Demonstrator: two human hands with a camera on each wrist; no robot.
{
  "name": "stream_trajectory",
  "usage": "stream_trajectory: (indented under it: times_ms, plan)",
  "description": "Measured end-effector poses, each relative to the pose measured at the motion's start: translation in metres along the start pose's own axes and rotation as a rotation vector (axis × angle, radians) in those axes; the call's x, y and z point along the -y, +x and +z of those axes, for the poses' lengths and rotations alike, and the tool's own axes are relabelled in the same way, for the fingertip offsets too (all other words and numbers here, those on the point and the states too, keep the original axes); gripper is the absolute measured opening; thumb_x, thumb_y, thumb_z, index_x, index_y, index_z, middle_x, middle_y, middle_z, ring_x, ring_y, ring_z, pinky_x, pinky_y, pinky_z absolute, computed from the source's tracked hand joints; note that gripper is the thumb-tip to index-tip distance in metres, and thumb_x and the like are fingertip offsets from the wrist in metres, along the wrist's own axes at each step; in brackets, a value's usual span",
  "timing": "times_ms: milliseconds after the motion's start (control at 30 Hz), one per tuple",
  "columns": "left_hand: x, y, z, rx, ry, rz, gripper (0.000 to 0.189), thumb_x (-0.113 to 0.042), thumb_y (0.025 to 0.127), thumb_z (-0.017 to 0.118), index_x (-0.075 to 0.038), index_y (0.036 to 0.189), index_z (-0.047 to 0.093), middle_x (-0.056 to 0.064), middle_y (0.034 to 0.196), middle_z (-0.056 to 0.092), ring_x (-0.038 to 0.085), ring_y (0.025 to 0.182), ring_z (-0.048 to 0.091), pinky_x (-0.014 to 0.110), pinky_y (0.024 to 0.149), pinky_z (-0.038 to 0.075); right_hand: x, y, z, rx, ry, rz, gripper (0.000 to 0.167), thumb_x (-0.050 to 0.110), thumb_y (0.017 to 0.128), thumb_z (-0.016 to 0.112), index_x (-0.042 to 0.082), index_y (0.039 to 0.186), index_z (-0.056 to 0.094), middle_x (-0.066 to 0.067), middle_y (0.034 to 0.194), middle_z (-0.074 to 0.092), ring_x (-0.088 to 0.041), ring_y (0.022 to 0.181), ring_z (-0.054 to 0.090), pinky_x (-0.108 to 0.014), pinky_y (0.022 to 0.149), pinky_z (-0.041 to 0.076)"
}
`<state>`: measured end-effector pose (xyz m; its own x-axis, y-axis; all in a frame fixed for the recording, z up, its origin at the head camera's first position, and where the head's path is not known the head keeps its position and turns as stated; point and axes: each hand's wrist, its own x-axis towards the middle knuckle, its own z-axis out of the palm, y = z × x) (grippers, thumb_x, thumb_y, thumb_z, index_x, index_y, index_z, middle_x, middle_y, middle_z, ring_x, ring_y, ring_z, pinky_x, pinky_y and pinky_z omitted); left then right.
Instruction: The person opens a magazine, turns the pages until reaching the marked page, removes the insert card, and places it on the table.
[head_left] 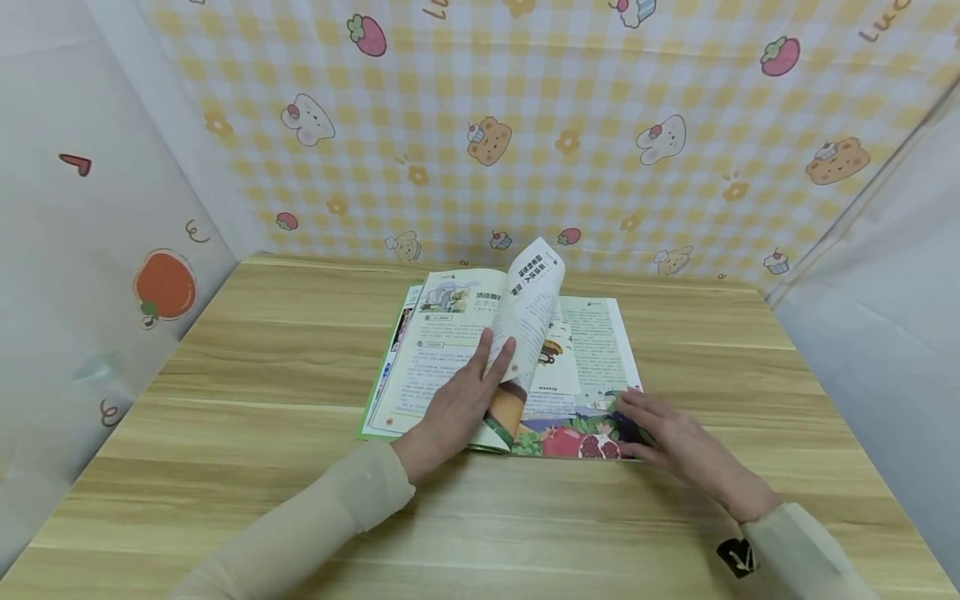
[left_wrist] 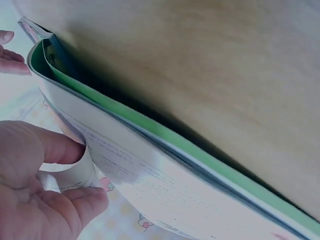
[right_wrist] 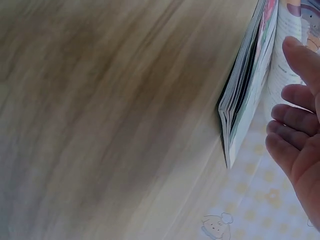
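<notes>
An open magazine [head_left: 431, 379] lies on the table, its printed left page flat. Near the middle, one page [head_left: 531, 304] stands up and curls over. My left hand [head_left: 459, 408] holds this page by its lower part; in the left wrist view the paper bends between the thumb and fingers [left_wrist: 90, 202]. On the right-hand page, partly covered by the raised page, rests a white card [head_left: 564, 367] with a monkey drawing. My right hand [head_left: 678, 437] is at the magazine's lower right corner, by a pomegranate picture, its fingers extended and holding nothing.
The wood-grain table [head_left: 247, 358] extends around the magazine on all sides. Behind it hangs a yellow checked cloth [head_left: 420, 100] with cartoon prints. White sheets [head_left: 67, 275] border the table at left and right. A black tag [head_left: 737, 557] shows beside the right sleeve.
</notes>
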<state>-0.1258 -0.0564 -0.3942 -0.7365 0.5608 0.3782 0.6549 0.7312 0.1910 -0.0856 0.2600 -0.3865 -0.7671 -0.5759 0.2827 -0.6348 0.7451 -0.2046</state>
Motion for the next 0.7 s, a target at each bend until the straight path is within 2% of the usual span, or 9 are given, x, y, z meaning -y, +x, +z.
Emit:
stream_trajectory:
  times_ms: [167, 300, 433, 600, 700]
  plan:
    - [0.0011, 0.0002, 0.0020, 0.005, 0.039, -0.010, 0.084, 0.012, 0.082, 0.062, -0.011, 0.148, 0.016, 0.026, 0.153, 0.009, 0.037, 0.126, 0.045, 0.040, 0.088, 0.051, -0.0026, -0.0019, 0.0026, 0.048, 0.027, -0.010, 0.055, 0.016, 0.071, 0.080, -0.006, 0.118, 0.061, -0.026, 0.124, 0.057, -0.041, 0.111, 0.057, -0.048, 0.086, 0.050]
    - [0.0017, 0.0007, 0.0025, 0.048, 0.137, -0.025, 0.079, 0.009, 0.083, 0.062, -0.009, 0.148, 0.022, 0.027, 0.153, 0.012, 0.040, 0.137, 0.029, 0.042, 0.099, 0.044, -0.0036, -0.0028, 0.0044, 0.108, 0.048, 0.007, 0.058, 0.018, 0.073, 0.079, -0.005, 0.122, 0.058, -0.026, 0.128, 0.054, -0.042, 0.114, 0.055, -0.049, 0.090, 0.047]
    - [0.0022, 0.0010, 0.0027, 0.127, 0.266, -0.032, 0.066, 0.002, 0.087, 0.060, -0.005, 0.146, 0.030, 0.026, 0.152, 0.016, 0.041, 0.139, 0.023, 0.040, 0.104, 0.040, -0.0030, -0.0031, 0.0056, 0.167, 0.072, 0.052, 0.061, 0.022, 0.076, 0.077, -0.004, 0.127, 0.056, -0.025, 0.132, 0.052, -0.042, 0.117, 0.052, -0.050, 0.093, 0.045]
    - [0.0015, 0.0003, 0.0002, 0.261, 0.284, -0.096, 0.052, -0.007, 0.092, 0.054, -0.002, 0.141, 0.040, 0.021, 0.154, 0.017, 0.041, 0.140, 0.021, 0.045, 0.107, 0.035, -0.0025, -0.0040, 0.0062, 0.205, 0.086, 0.067, 0.061, 0.024, 0.078, 0.075, -0.004, 0.128, 0.055, -0.025, 0.133, 0.050, -0.041, 0.118, 0.052, -0.048, 0.093, 0.046]
    - [0.0015, -0.0003, -0.0005, 0.284, 0.318, -0.111, 0.047, -0.010, 0.094, 0.051, -0.003, 0.139, 0.043, 0.017, 0.154, 0.021, 0.039, 0.141, 0.021, 0.048, 0.109, 0.029, -0.0030, -0.0045, 0.0068, 0.212, 0.086, 0.063, 0.060, 0.024, 0.079, 0.075, -0.005, 0.127, 0.055, -0.026, 0.133, 0.050, -0.040, 0.117, 0.054, -0.046, 0.092, 0.047]
